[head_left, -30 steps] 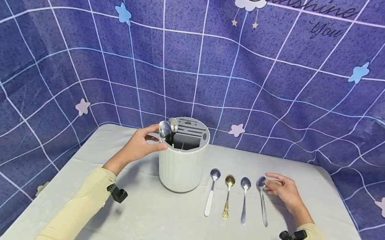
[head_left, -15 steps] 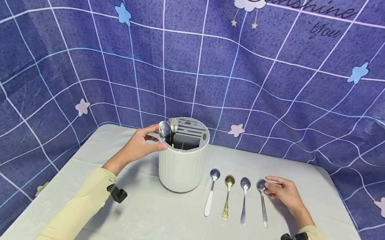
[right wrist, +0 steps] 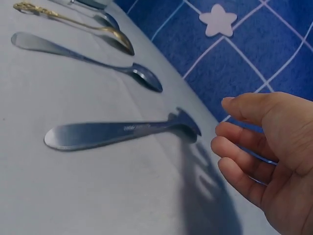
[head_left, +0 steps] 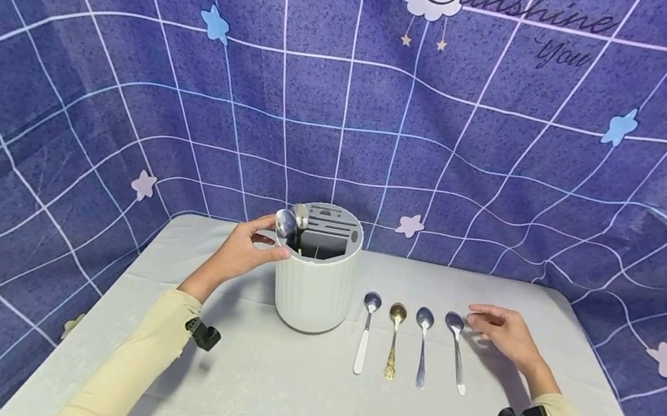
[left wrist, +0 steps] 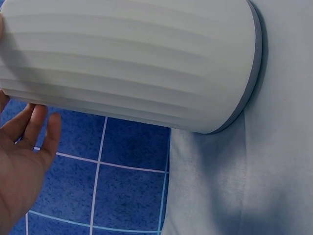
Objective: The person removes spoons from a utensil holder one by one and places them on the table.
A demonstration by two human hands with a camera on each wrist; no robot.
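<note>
A white ribbed utensil holder (head_left: 313, 297) stands upright on the table. My left hand (head_left: 240, 252) holds it at the upper left rim, thumb at the near side and fingers farther back; in the left wrist view some fingers (left wrist: 51, 132) show beside its wall. Two metal spoons (head_left: 286, 224) poke up from its left compartment. My right hand (head_left: 504, 331) hovers beside the bowl of the rightmost silver spoon (right wrist: 107, 134), fingers loosely bent and nothing in them. Left of that spoon lie another silver spoon (head_left: 423, 356), a gold ornate one (head_left: 394, 344) and a white-handled one (head_left: 361, 350).
A pale cloth covers the table (head_left: 281, 400). Behind it hangs a blue-purple curtain (head_left: 445, 145) with a grid, stars and lettering. The holder's top has slots (head_left: 334, 226) at the back and divided compartments in front.
My right hand has let go of the rightmost silver spoon and drawn off to the right. That spoon has shifted slightly and lies on the table. My left hand and the holder stay put.
</note>
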